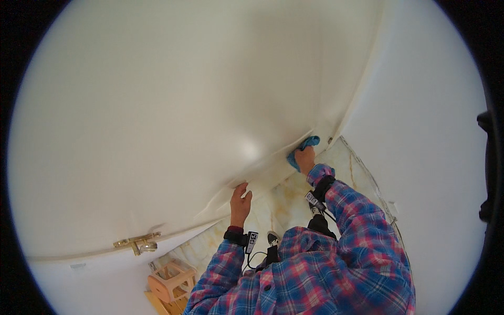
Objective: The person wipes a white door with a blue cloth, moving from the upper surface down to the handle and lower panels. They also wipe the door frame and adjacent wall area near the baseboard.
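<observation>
A large cream-white door [165,118] with moulded panel trim stands before me. My right hand [305,160] grips a bunched blue cloth [293,158] and presses it to the door's lower right part, beside a strip of moulding. Farther left, the fingertips of my left hand [240,204] rest on or very near the door surface. Its thumb is apart from the fingers, and I see nothing in that hand. A brass door handle [145,244] sits near the door's left edge.
White walls [417,106] flank the door. Marble-patterned floor tiles [289,193] lie below, around my shoes [273,238]. At lower left, a peach-coloured plastic stool [167,279] appears next to a slatted wooden piece [177,301]. Cabled devices [252,242] are strapped at both wrists.
</observation>
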`<action>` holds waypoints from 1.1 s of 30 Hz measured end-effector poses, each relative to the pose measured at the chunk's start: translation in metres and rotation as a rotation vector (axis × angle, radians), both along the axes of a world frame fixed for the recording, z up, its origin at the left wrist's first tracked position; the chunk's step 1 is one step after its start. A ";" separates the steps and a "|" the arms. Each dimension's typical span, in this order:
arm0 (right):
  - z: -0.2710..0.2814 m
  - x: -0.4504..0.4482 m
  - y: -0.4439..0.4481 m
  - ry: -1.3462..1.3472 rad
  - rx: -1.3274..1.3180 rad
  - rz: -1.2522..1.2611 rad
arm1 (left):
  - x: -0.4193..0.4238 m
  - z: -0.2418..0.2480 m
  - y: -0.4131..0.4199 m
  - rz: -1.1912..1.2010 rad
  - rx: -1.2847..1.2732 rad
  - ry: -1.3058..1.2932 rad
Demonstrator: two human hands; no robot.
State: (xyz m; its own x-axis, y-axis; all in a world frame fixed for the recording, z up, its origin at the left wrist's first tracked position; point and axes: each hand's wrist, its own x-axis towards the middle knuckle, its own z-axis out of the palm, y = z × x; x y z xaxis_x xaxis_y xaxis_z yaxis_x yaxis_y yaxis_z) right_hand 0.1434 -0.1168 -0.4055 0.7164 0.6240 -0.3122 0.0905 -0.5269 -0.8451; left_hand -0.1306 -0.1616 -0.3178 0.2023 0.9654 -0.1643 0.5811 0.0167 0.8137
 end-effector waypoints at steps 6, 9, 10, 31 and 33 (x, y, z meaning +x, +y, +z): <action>0.038 -0.105 -0.026 0.276 0.091 0.130 | -0.055 -0.003 -0.026 0.076 -0.042 -0.082; 0.038 -0.172 -0.032 0.320 0.084 0.073 | -0.115 -0.006 -0.047 0.140 -0.070 -0.108; 0.037 -0.192 -0.033 0.346 0.089 0.067 | -0.132 -0.007 -0.054 0.178 -0.088 -0.108; 0.004 -0.325 -0.044 1.105 0.208 0.191 | -0.200 -0.039 -0.072 0.311 -0.239 -0.214; 0.011 -0.275 -0.041 1.038 0.262 0.150 | -0.156 -0.046 -0.054 0.193 -0.217 -0.194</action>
State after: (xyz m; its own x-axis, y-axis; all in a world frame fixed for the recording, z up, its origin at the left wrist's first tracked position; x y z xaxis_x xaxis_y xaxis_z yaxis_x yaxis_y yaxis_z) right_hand -0.1317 -0.1581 -0.3946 0.0898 0.8190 -0.5668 -0.6858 -0.3618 -0.6315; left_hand -0.2864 -0.2153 -0.3635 0.0672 0.9359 -0.3459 0.3852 0.2954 0.8743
